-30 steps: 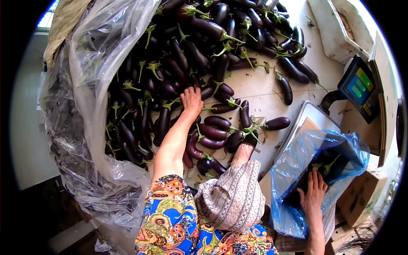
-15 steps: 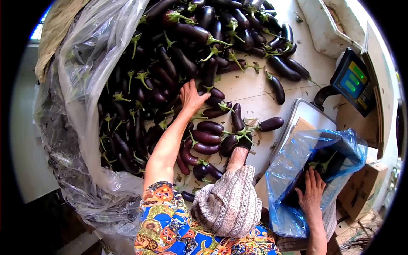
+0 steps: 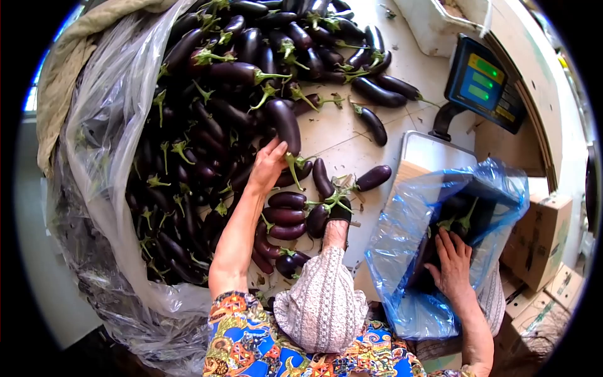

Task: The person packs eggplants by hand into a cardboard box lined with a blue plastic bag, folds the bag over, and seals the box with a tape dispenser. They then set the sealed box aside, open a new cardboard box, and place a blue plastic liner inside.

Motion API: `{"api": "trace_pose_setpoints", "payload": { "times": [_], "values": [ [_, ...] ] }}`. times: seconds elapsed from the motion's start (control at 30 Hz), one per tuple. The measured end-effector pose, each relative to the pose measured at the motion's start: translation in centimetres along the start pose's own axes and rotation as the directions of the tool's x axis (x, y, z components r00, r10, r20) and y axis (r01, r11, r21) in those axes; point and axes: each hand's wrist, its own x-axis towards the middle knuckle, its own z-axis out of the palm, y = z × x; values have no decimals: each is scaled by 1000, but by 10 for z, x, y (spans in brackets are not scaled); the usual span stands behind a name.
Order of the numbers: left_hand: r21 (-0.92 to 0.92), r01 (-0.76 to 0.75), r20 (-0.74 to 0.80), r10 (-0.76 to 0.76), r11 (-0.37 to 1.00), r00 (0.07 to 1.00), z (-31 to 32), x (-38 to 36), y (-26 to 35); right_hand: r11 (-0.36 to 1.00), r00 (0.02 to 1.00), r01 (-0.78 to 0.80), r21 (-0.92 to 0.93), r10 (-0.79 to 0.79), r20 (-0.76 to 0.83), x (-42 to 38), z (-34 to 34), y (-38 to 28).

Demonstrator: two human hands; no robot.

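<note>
At the edge of the big pile, my left hand (image 3: 269, 166) is closed on an eggplant (image 3: 284, 121), gripping it near its green stem end. The rest of that eggplant points up and away from me. Reaching into a box lined with a blue plastic bag (image 3: 392, 248), my right hand (image 3: 453, 264) lies open with its fingers stretched out. It rests against dark eggplants (image 3: 458, 213) inside, which the bag and shadow partly hide. Several loose eggplants (image 3: 286, 217) lie near my foot.
A large eggplant pile (image 3: 207, 125) is bordered on the left by clear plastic sheeting (image 3: 119, 157). To the right stand a scale platform (image 3: 433, 147) and its lit display (image 3: 480, 81). Cardboard boxes (image 3: 537, 242) and a white foam bin (image 3: 433, 31) sit beyond.
My left hand has taken hold of an eggplant and lifted it slightly from the pile's edge. My right hand stays in the lined box. The whole view has shifted a little.
</note>
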Motion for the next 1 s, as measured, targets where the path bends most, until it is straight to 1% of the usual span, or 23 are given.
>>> {"api": "trace_pose_setpoints", "payload": {
  "times": [0.07,0.13,0.23,0.27,0.3,0.33,0.37,0.4,0.47,0.5,0.53,0.57,0.6,0.63,0.67,0.7,0.73,0.77,0.8,0.83,0.9,0.97,1.0],
  "values": [
    [-180,-38,158,67,983,985,25,-29,21,999,1000,3,34,-3,19,-1,-3,3],
    [-206,-18,246,70,978,967,50,-51,44,998,1000,26,61,-26,-1,0,-14,3],
    [-158,-45,368,101,986,924,85,-68,74,943,990,-5,333,52,-131,-6,-23,8],
    [-147,-38,421,98,988,902,96,-72,83,926,964,48,375,56,-262,-4,-29,6],
    [-138,-16,478,81,990,875,110,-79,90,877,950,85,473,72,-304,-4,-37,6],
    [-130,-10,472,71,991,879,129,-85,97,740,963,2,672,179,-200,-3,-55,0],
    [-126,-35,525,96,991,846,148,-88,101,614,961,-80,785,257,-102,-1,-72,-5],
    [-103,-1,596,62,995,801,174,-98,112,468,958,-35,883,268,-104,2,-84,-10],
    [-5,-5,697,7,1000,717,221,-110,122,235,977,42,971,194,-89,9,-124,-21],
    [70,-38,729,-25,997,684,241,-114,122,78,975,132,988,171,-144,13,-131,-25],
    [143,-137,805,-35,980,592,260,-121,124,40,974,123,992,189,-129,14,-138,-28],
    [177,-179,860,-64,968,506,276,-122,119,3,973,116,993,201,-115,14,-142,-26],
    [383,-306,823,-171,872,542,288,-127,125,1,958,126,992,260,-122,10,-141,-20],
    [562,-410,763,-259,718,592,298,-130,132,-17,936,87,996,345,-75,3,-138,-16],
    [523,-726,842,-141,446,520,297,-122,127,-10,926,25,1000,378,-19,-7,-137,-10],
    [490,-763,863,-113,421,492,293,-118,124,-7,912,-36,999,410,36,-16,-135,-4],
    [456,-798,883,-84,394,462,289,-113,121,44,885,-110,993,459,78,-24,-123,4],
    [508,-713,841,-97,484,533,281,-108,116,86,851,-187,979,511,118,-30,-108,10],
    [588,-577,765,-159,567,624,272,-106,112,112,826,-236,965,546,138,-34,-100,8],
    [617,-489,718,-187,616,671,269,-106,110,135,802,-313,940,568,186,-36,-91,7],
    [648,-434,685,-228,626,693,258,-102,99,409,846,-325,853,529,69,-30,-64,12],
    [660,-436,683,-248,611,686,251,-101,90,437,841,-310,845,540,29,-11,-36,17],
    [665,-438,684,-259,605,682,249,-101,86,480,819,-358,801,574,22,2,-24,18]
  ]
}}
